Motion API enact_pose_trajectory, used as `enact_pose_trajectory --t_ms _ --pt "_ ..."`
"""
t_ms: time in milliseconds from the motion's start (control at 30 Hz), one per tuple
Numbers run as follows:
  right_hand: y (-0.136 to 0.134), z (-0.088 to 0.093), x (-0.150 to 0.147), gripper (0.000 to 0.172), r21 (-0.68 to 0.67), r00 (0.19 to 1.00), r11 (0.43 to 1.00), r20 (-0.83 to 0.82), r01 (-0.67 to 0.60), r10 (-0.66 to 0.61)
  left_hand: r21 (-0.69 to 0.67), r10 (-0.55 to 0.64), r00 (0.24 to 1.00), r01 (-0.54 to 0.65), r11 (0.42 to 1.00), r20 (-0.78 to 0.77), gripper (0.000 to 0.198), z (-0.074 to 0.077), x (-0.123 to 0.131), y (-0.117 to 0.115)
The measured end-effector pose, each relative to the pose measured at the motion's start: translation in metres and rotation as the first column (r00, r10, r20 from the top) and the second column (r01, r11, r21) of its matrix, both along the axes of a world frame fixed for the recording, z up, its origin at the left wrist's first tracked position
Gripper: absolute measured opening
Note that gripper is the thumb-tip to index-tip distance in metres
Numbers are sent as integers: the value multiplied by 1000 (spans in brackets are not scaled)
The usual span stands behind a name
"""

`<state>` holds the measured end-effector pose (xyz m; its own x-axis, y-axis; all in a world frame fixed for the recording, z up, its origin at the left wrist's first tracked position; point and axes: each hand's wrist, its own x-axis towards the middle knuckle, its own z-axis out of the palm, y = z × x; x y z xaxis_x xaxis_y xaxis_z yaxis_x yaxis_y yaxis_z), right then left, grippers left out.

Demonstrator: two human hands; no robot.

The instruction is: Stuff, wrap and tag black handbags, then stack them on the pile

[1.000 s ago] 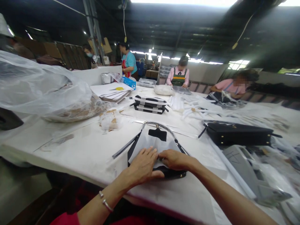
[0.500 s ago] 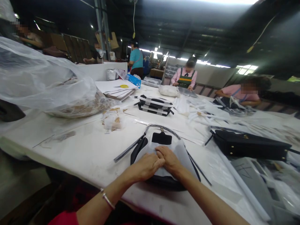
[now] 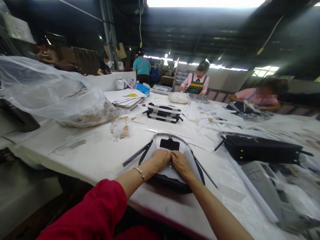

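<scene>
A black handbag (image 3: 172, 184) lies in front of me at the table's near edge, its wrapped handle arching away from me. A thin white sheet (image 3: 153, 146) covers most of its front, and a black tab (image 3: 169, 144) with a gold clasp shows above it. My left hand (image 3: 161, 159) and my right hand (image 3: 179, 162) meet at the middle of the sheet, just below the tab. Both have their fingers curled in, pinching the sheet; the exact grip is partly hidden by the knuckles. Grey wrapped straps (image 3: 136, 155) stick out at the bag's sides.
Another black bag (image 3: 262, 148) lies to the right beside a grey box (image 3: 265, 186) and a white roll (image 3: 252, 190). Further back are stacked wrapped bags (image 3: 163, 113), yellow scissors (image 3: 132, 95) on white sheets, and a large clear plastic bag (image 3: 62, 93). Several people work beyond.
My hands have gone from overlapping, with the left fingers flatter, to side by side with both curled tight on the sheet. The view has shifted slightly, bringing more red sleeve in.
</scene>
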<state>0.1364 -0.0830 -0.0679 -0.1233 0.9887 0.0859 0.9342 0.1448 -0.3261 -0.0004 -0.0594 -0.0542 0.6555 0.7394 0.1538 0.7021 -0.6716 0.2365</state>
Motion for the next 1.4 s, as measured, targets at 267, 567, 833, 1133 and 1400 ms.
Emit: enact_pose_trajectory --t_ms 267,567,833,1133,1400 --pt "-9 0 -1 29 104 981 992 170 77 -94 164 80 989 -59 985 -128 44 -22 -17 10" --pt "-3 -5 10 42 79 955 995 284 69 -89 227 184 979 -161 960 -87 65 -29 -22 15" --pt "14 3 18 56 -38 950 996 307 80 -64 193 188 982 -182 964 -14 64 -32 -23 29" --pt "31 -7 16 67 -62 930 982 337 180 -149 195 311 950 -310 931 27 57 -39 -16 40" --pt "35 -15 11 62 88 896 938 278 336 -348 196 334 942 -329 924 8 43 -41 -11 40"
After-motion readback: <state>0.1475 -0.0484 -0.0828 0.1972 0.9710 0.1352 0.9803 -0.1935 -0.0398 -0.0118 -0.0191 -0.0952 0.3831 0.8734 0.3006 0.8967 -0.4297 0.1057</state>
